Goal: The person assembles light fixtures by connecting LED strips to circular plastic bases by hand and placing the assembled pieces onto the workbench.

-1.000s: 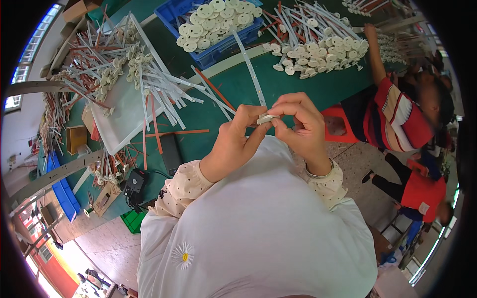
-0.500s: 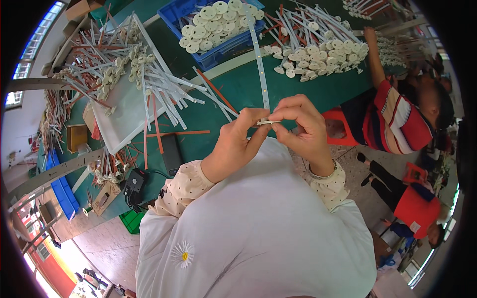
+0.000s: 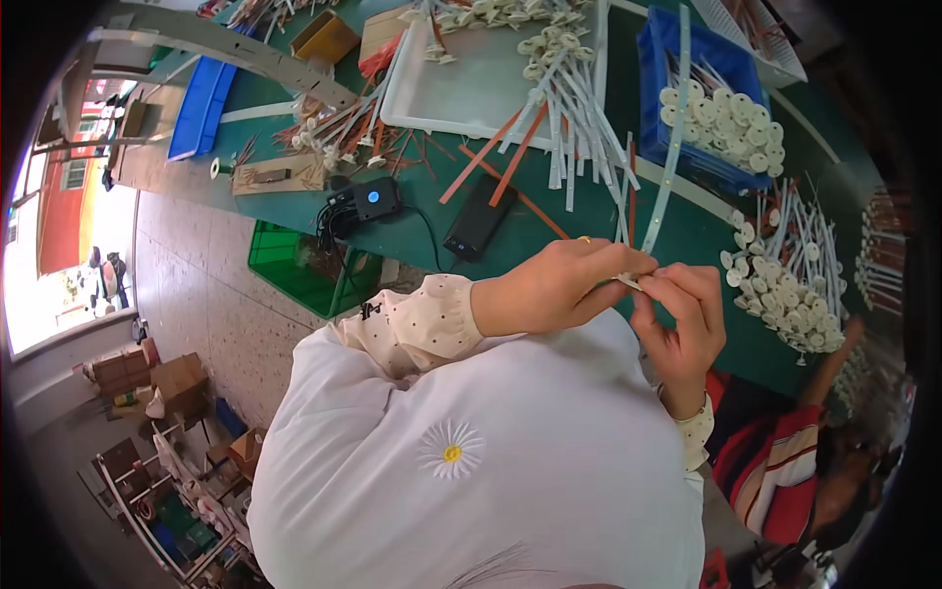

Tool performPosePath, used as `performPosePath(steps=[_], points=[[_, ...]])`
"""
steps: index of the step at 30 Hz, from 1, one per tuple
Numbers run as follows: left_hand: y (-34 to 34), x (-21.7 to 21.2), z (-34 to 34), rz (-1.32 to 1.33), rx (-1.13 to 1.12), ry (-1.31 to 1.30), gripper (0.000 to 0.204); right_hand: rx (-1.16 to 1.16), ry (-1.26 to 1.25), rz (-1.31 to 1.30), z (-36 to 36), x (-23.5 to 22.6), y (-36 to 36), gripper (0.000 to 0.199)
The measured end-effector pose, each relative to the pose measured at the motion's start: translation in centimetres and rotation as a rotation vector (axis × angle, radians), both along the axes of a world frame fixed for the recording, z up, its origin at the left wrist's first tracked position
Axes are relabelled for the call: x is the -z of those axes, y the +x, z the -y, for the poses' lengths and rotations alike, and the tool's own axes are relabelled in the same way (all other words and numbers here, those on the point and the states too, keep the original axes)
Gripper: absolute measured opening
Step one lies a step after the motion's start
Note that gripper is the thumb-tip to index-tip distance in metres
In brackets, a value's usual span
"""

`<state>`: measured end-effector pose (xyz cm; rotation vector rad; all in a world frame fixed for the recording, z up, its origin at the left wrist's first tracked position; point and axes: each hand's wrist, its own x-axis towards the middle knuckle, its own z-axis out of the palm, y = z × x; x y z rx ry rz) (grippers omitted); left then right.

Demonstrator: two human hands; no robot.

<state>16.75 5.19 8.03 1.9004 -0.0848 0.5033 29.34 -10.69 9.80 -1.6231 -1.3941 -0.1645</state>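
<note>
Close in front of my body, both hands meet at a small cream disc (image 3: 629, 282), seen nearly edge-on. My left hand (image 3: 561, 285) is closed, pinching one side of it between thumb and fingers. From the other side my right hand (image 3: 687, 312) pinches it too, fingers bent. A long pale strip (image 3: 673, 147) with small spaced dots runs away from the fingertips over the green table. Its near end meets the hands; how it joins the disc is hidden by my fingers. Several loose pale strips (image 3: 574, 133) and red-brown strips (image 3: 517, 157) lie just beyond my left hand.
A blue bin (image 3: 655, 98) of cream discs stands beyond the hands. Right of it lies a heap of disc-ended strips (image 3: 785, 285). A white tray (image 3: 461, 123), a black box-shaped device (image 3: 481, 218) and a cabled device (image 3: 376, 199) are leftward. Another person's striped sleeve (image 3: 780, 486) is at right.
My view has swung left, so the table things sit farther right in the picture. Both hands still hold the disc; the left hand now lies more over it.
</note>
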Motion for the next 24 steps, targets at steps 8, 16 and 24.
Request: performPosePath(steps=[8, 16, 24], points=[[-8.8, 1.8, -15.2, -0.232, -0.765, 0.344, 0.028, 0.045, -0.008, -0.015, -2.0, 1.2, 0.9, 0.043], [-18.9, 14.8, -33.8, -0.712, -0.922, 0.666, 0.030, 0.396, -0.367, -0.325, 4.3, 12.2, 5.2, 0.030], [-18.9, 17.2, -36.2, -0.991, -0.724, 0.826, 0.043, 0.351, -0.660, -0.492, 6.2, 22.1, 4.5, 0.037]])
